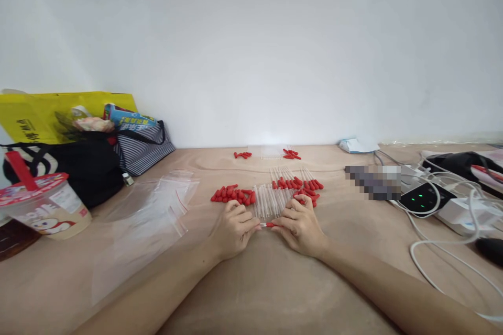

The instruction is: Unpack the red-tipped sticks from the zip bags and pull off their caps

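My left hand (pixel 234 229) and my right hand (pixel 299 225) rest on the tan table (pixel 267 282), fingertips meeting. Between them lies a thin clear glass tube (pixel 262 224) with a small red rubber cap (pixel 270 224) at its right end; the left fingers pinch the tube and the right fingers pinch the cap. Just beyond the hands lies a row of clear tubes (pixel 269 200). A heap of loose red caps (pixel 233 194) sits left of the row. Tubes with red caps fitted (pixel 297 183) lie to the right.
Clear zip bags (pixel 157 209) lie at left, near a lidded drink cup (pixel 43 209) and bags (pixel 94 152) against the wall. A power strip, chargers and white cables (pixel 436 204) crowd the right side. A few more red caps (pixel 291 154) lie near the wall.
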A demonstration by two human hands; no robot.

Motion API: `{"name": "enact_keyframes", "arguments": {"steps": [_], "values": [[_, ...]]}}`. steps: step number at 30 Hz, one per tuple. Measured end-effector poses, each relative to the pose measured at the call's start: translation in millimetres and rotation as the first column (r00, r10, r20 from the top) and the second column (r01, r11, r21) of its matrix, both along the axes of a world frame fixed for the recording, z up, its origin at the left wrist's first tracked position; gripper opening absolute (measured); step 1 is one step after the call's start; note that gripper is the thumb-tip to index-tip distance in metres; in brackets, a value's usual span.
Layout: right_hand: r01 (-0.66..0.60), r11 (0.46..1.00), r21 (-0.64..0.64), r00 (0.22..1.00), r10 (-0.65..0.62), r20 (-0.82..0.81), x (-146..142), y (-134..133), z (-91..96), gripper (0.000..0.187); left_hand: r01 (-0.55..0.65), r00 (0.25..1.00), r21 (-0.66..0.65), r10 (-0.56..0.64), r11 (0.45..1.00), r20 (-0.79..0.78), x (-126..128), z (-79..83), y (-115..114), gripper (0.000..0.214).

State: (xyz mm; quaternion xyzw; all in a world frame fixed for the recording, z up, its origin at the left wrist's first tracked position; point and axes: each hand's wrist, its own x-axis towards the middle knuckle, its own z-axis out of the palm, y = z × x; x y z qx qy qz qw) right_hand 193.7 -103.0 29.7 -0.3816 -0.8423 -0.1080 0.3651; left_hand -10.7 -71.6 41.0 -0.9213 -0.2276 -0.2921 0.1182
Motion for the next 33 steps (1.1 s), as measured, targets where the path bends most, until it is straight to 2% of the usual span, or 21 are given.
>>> {"name": "enact_keyframes", "arguments": {"steps": [7,14,20,22,24,27,30,33], "values": [[-0.003,1.000,-0.027,1.000,0.003,0.012,1.6,-2.5,2.5,0.015,0.003,1.000,-0.044,-0.004,0.999,-0.026,-1.1,0.4,0.3,0.027],[-0.002,0.999,-0.034,1.000,0.003,0.022,3.1,-4.6,2.6,0.015,0.014,1.000,-0.028,-0.015,1.000,-0.017,-2.0,0.0,0.4,0.027],[0.187,0.982,-0.023,0.972,-0.189,-0.141,26.4,-1.1,-2.2,0.015,-0.122,0.992,-0.013,0.122,0.992,0.036,-20.3,-1.4,2.5,0.030],[0.202,0.978,-0.050,0.953,-0.208,-0.221,31.8,3.9,-4.3,0.017,-0.156,0.986,-0.044,0.158,0.987,0.049,-23.4,-3.3,2.7,0.029],[0.164,0.982,-0.094,0.932,-0.185,-0.311,35.2,10.1,-5.7,0.021,-0.192,0.978,-0.097,0.199,0.977,0.065,-23.0,-5.2,2.8,0.029],[0.135,0.979,-0.150,0.891,-0.186,-0.414,41.9,18.7,-5.5,0.024,-0.189,0.975,-0.145,0.203,0.971,0.085,-17.8,-8.1,5.2,0.036],[0.200,0.953,-0.227,0.856,-0.283,-0.433,54.7,23.4,-3.5,0.026,-0.150,0.982,-0.104,0.161,0.983,0.103,-7.4,-10.4,12.3,0.041],[0.262,0.897,-0.356,0.804,-0.407,-0.433,70.6,24.6,-1.6,0.028,-0.154,0.982,-0.037,0.157,0.987,0.104,9.2,-9.3,21.9,0.034]]}}
